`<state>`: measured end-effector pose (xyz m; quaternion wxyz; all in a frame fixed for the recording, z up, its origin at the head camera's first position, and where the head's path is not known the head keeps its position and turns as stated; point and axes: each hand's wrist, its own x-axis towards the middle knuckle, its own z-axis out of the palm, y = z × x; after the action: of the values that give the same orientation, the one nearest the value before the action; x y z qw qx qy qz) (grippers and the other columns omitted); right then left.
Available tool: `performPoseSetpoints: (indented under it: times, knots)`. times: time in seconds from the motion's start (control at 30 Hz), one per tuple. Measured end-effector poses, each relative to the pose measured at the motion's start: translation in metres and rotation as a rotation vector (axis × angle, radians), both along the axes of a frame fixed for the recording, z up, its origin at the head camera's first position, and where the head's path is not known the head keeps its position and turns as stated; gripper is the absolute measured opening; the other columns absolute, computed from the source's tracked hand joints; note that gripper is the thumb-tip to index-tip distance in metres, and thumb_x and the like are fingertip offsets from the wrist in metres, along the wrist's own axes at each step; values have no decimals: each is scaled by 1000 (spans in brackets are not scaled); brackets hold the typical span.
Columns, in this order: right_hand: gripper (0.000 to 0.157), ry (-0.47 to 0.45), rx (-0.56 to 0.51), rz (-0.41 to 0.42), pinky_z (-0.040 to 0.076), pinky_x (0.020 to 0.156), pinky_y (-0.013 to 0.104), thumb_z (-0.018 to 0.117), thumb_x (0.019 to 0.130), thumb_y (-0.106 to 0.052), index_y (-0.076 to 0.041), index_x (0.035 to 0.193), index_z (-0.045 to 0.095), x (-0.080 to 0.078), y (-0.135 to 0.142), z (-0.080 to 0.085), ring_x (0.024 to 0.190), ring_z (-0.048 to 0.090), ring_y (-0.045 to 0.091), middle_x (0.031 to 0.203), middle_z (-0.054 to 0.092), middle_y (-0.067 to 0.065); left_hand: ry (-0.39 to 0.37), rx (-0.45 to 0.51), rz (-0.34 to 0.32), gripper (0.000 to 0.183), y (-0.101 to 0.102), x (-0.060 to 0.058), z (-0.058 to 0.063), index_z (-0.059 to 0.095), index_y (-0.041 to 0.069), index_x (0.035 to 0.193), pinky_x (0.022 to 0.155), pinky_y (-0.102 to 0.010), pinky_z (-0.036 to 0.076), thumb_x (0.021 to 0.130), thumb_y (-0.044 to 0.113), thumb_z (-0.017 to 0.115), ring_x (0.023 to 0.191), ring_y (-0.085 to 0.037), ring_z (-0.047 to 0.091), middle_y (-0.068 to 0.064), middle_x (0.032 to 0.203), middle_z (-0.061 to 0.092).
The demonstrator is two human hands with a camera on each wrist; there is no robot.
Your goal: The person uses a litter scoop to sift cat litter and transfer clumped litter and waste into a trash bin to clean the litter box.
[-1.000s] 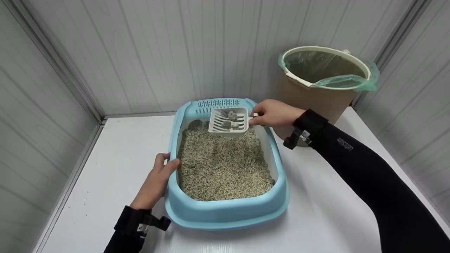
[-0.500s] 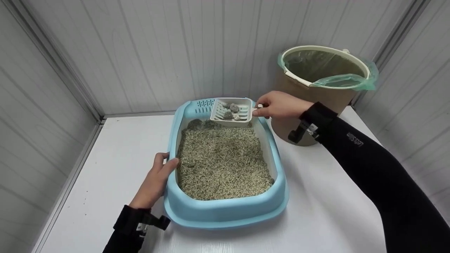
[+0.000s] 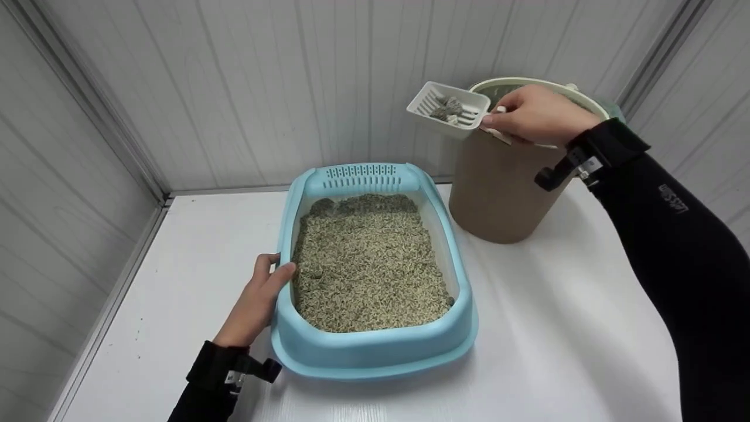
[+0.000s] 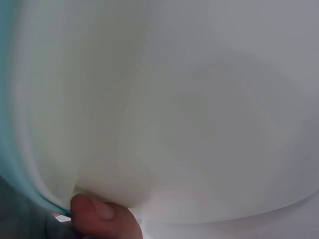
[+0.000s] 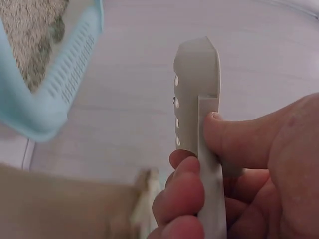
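Observation:
My right hand (image 3: pixel 536 114) grips the handle of a white slotted litter scoop (image 3: pixel 426 108), thumb along one side and fingers curled round the other in the right wrist view. Several grey clumps (image 3: pixel 449 109) lie in the scoop, which hangs level beside the rim of the tan bin (image 3: pixel 498 187). The blue litter box (image 3: pixel 375 351) stands on the white table, filled with tan pellet litter (image 3: pixel 369 269) that is darker at the back. My left hand (image 3: pixel 255 302) holds the box's left rim, thumb on top; its fingertip (image 4: pixel 102 214) shows under the edge in the left wrist view.
A green bag (image 3: pixel 614 111) lines the bin, which stands at the back right, close to the box. Grey panel walls (image 3: pixel 263 88) enclose the white table (image 3: pixel 193 252) at the back and both sides. A few dark specks lie at the table's left.
My right hand has lifted the scoop with its clumps up and to the right, from over the back of the litter box to the bin's rim. The left hand has stayed on the box.

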<state>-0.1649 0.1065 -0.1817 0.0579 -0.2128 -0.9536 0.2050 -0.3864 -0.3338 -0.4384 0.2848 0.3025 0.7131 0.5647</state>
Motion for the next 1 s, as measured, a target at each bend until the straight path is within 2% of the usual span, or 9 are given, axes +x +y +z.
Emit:
performPoseSetpoints:
  times: [0.17,0.37,0.5,0.63,0.7,0.83,1.0]
  knots:
    - [48,-3,-39,-99,39,59,31,64,112,-50,-6,94,64,17,28,14,59,48,12,67,53,-4,-3,5,10,59,-1,-1,0,33,16,159,79,-48,62,115,50,53,102,-41,71,-31,129,61]
    - [45,-10,-28,-203,45,59,29,66,110,-48,-5,95,66,36,55,15,63,55,11,73,61,-4,-11,-1,12,59,-1,-1,-2,34,17,159,76,-47,62,115,52,53,98,-39,71,-29,125,61]
    - [45,-14,84,-242,44,61,33,66,110,-44,-2,94,66,43,67,10,68,55,18,74,61,0,-2,1,12,58,0,-1,-3,35,18,159,74,-46,61,115,51,53,94,-38,70,-28,118,61]
    - [47,-57,214,-265,41,68,43,64,109,-41,6,104,67,46,70,3,79,55,33,82,61,11,8,-1,16,58,1,-2,-5,36,17,157,75,-46,61,115,52,53,94,-38,70,-28,118,60]
    - [47,-86,265,-278,42,70,48,63,110,-41,6,106,68,44,67,3,84,57,38,88,63,15,4,-1,18,58,1,-2,-5,36,17,158,75,-46,61,115,52,53,95,-38,70,-27,119,60]
    - [42,-120,392,-300,46,64,52,62,108,-38,1,92,63,38,61,1,79,56,40,85,61,17,-7,2,21,58,1,-2,-6,36,18,158,75,-47,61,115,53,54,95,-38,70,-27,118,59]
    - [28,-106,577,-276,48,54,59,61,102,-19,1,82,59,32,57,-6,66,55,39,73,58,18,9,-2,13,62,2,-2,-7,34,18,160,80,-48,60,115,55,54,102,-40,70,-29,127,59]
